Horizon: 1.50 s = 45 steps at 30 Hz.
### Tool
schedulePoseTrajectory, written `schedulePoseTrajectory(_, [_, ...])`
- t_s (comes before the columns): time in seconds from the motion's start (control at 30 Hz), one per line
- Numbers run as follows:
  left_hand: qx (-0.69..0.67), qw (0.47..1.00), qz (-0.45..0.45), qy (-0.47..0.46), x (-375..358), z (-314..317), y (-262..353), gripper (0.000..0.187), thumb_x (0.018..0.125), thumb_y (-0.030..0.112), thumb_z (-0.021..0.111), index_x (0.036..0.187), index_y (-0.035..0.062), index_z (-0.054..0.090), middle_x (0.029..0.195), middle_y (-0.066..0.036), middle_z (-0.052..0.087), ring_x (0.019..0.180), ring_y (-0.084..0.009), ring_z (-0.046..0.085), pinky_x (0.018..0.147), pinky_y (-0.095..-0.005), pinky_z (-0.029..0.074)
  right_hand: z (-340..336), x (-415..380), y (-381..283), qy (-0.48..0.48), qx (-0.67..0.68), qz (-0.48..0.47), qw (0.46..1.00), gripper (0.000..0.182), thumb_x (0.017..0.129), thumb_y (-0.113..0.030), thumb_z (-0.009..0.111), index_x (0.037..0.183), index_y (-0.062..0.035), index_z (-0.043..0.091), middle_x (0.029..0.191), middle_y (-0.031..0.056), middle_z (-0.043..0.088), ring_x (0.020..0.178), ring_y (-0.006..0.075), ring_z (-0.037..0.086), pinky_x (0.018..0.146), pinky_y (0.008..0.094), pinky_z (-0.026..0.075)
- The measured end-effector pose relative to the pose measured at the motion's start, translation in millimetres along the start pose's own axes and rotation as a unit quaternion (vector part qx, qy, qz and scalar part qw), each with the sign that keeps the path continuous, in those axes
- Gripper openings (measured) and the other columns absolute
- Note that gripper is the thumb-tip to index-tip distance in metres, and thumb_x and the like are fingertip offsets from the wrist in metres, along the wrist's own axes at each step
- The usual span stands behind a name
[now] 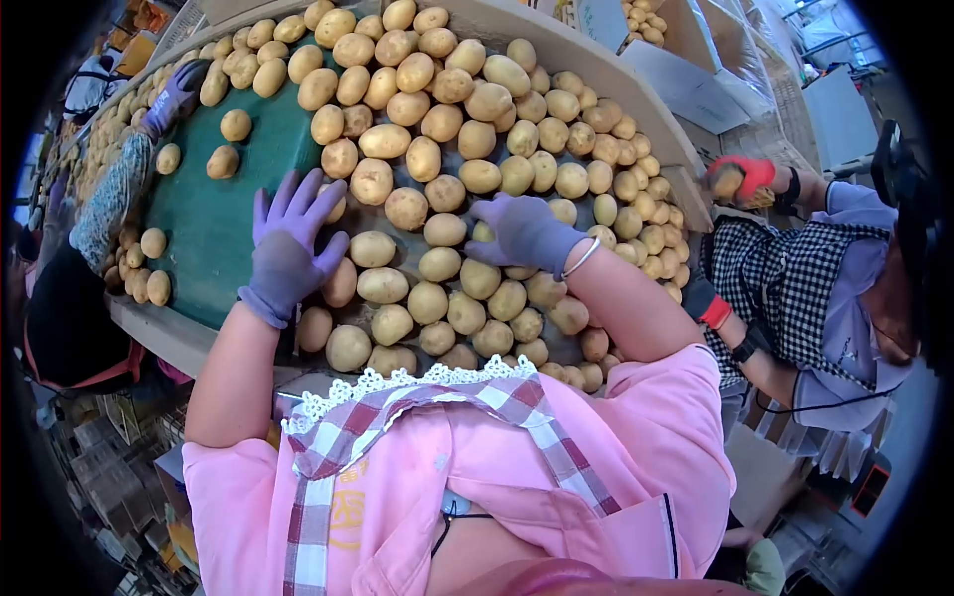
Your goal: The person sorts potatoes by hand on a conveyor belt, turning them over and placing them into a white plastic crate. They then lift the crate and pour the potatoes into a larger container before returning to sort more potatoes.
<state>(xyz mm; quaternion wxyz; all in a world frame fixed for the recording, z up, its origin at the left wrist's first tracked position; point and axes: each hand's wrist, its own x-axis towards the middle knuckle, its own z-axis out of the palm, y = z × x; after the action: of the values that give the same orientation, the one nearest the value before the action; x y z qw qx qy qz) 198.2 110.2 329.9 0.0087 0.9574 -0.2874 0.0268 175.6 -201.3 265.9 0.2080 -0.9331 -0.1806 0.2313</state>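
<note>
My left hand [290, 238], in a purple and grey glove, lies palm down with its fingers spread. It is at the border of the green conveyor belt [199, 238] and the pile of potatoes, its fingertips against a potato [337, 209] partly hidden behind them. My right hand [527, 233], gloved alike, is bent over the middle of the pile. Its fingers and thumb close around a greenish potato [483, 231], of which only a small part shows. Loose yellow potatoes [405, 210] surround both hands.
A raised board edge [596, 70] bounds the potatoes. At left, a co-worker's purple-gloved hand [177, 94] reaches to the belt. At right, another person's red-gloved hand [740, 181] holds a potato. An open carton [686, 60] stands beyond the edge.
</note>
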Motion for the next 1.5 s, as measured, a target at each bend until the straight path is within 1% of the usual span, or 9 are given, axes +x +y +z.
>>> schedulePoseTrajectory(0.2, [-0.004, 1.0, 0.005, 0.008, -2, 4, -1, 0.063, 0.081, 0.03, 0.069, 0.141, 0.0185, 0.051, 0.147, -0.015, 0.047, 0.138, -0.042, 0.039, 0.112, -0.0642, 0.024, -40, -54, 1, 0.205, -0.068, -0.148, 0.965, 0.049, 0.075, -0.046, 0.073, 0.11, -0.0137, 0.063, 0.087, 0.0132, 0.061, 0.081, 0.031, 0.066, 0.074, 0.0409, 0.054])
schedulePoseTrajectory(0.33, [-0.013, 1.0, 0.024, -0.006, -3, 7, 1, 0.06, 0.081, 0.03, 0.069, 0.137, 0.0172, 0.053, 0.146, -0.015, 0.048, 0.138, -0.0417, 0.039, 0.112, -0.064, 0.023, -160, -25, 88, 0.592, -0.271, 0.02, 0.759, 0.047, 0.079, -0.022, 0.074, 0.122, -0.0057, 0.065, 0.106, 0.0148, 0.069, 0.093, 0.0323, 0.068, 0.084, 0.0384, 0.056])
schedulePoseTrajectory(0.4, [-0.01, 1.0, 0.021, -0.015, -4, 8, 0, 0.059, 0.081, 0.03, 0.069, 0.136, 0.0168, 0.053, 0.148, -0.014, 0.046, 0.138, -0.0417, 0.039, 0.112, -0.0638, 0.023, -182, -7, 127, 0.591, -0.195, 0.073, 0.78, 0.077, 0.079, -0.031, 0.072, 0.142, 0.0029, 0.043, 0.134, 0.031, 0.051, 0.126, 0.0464, 0.048, 0.107, 0.0484, 0.04])
schedulePoseTrajectory(0.53, [-0.089, 0.988, -0.006, -0.127, 0, -1, 7, 0.025, 0.082, 0.029, 0.069, 0.099, 0.0105, 0.07, 0.111, -0.013, 0.067, 0.123, -0.0359, 0.054, 0.113, -0.0635, 0.023, -119, 85, 125, 0.333, 0.066, 0.013, 0.941, 0.051, 0.085, -0.037, 0.067, 0.13, -0.0158, 0.057, 0.126, 0.0164, 0.061, 0.107, 0.0362, 0.063, 0.09, 0.0447, 0.052])
schedulePoseTrajectory(0.77, [-0.076, 0.996, 0.005, -0.044, 2, 7, 0, 0.018, 0.084, 0.026, 0.066, 0.081, 0.0086, 0.07, 0.079, -0.011, 0.067, 0.091, -0.0318, 0.066, 0.106, -0.046, 0.041, -24, 75, 71, 0.343, 0.211, -0.121, 0.907, 0.053, 0.083, -0.032, 0.069, 0.131, -0.0128, 0.055, 0.117, 0.0188, 0.063, 0.105, 0.0367, 0.063, 0.092, 0.0423, 0.052])
schedulePoseTrajectory(1.0, [-0.12, 0.99, 0.057, 0.053, 12, -2, 6, 0.023, 0.083, 0.023, 0.065, 0.1, 0.008, 0.066, 0.1, -0.014, 0.068, 0.104, -0.0341, 0.062, 0.104, -0.0514, 0.04, 5, -48, -15, 0.183, -0.079, -0.306, 0.931, 0.05, 0.076, -0.027, 0.074, 0.124, -0.024, 0.063, 0.1, 0.008, 0.061, 0.078, 0.0243, 0.065, 0.065, 0.0366, 0.052])
schedulePoseTrajectory(1.2, [-0.114, 0.991, 0.069, -0.004, 11, -11, 11, 0.042, 0.083, 0.027, 0.066, 0.12, 0.0081, 0.061, 0.125, -0.016, 0.062, 0.121, -0.0363, 0.055, 0.109, -0.0546, 0.035, -152, -32, 117, 0.613, -0.286, -0.021, 0.736, 0.051, 0.083, -0.026, 0.071, 0.131, -0.0173, 0.057, 0.109, 0.0102, 0.065, 0.081, 0.0302, 0.064, 0.071, 0.0399, 0.053])
schedulePoseTrajectory(1.4, [-0.15, 0.983, 0.092, -0.045, 6, -13, 16, 0.052, 0.082, 0.025, 0.067, 0.13, 0.0093, 0.057, 0.139, -0.016, 0.053, 0.133, -0.0388, 0.046, 0.113, -0.0574, 0.029, -87, 64, 102, 0.197, -0.002, -0.016, 0.98, 0.047, 0.085, -0.033, 0.066, 0.125, -0.0085, 0.057, 0.124, 0.019, 0.062, 0.099, 0.0388, 0.065, 0.084, 0.0457, 0.053])
schedulePoseTrajectory(1.5, [-0.081, 0.992, 0.085, -0.048, 3, -13, 17, 0.055, 0.081, 0.026, 0.067, 0.134, 0.0123, 0.056, 0.142, -0.015, 0.051, 0.135, -0.0399, 0.043, 0.115, -0.0572, 0.026, -59, 117, 94, 0.264, -0.094, 0.003, 0.96, 0.039, 0.087, -0.031, 0.064, 0.118, -0.0075, 0.061, 0.122, 0.0178, 0.063, 0.105, 0.0355, 0.065, 0.088, 0.044, 0.054])
